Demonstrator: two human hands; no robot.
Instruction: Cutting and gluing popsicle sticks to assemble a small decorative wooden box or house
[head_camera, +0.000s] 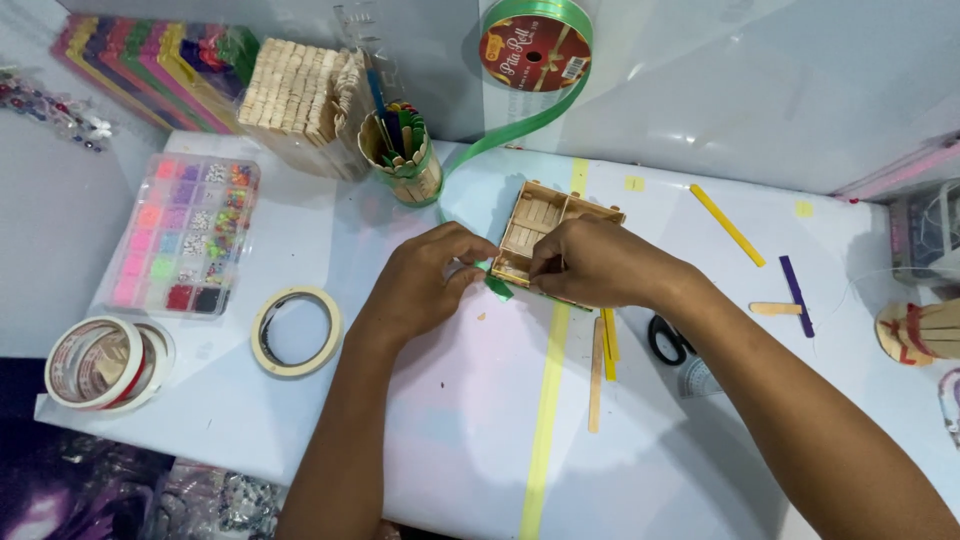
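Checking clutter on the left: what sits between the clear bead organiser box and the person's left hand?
In the head view, only a cream masking-tape roll lies flat between the clear bead organiser box and the left hand, apart from both.

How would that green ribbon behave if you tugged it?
The green ribbon curls loosely down from its spool, so it is probably floppy and light. Its sheen suggests it is slippery between the left hand and right hand.
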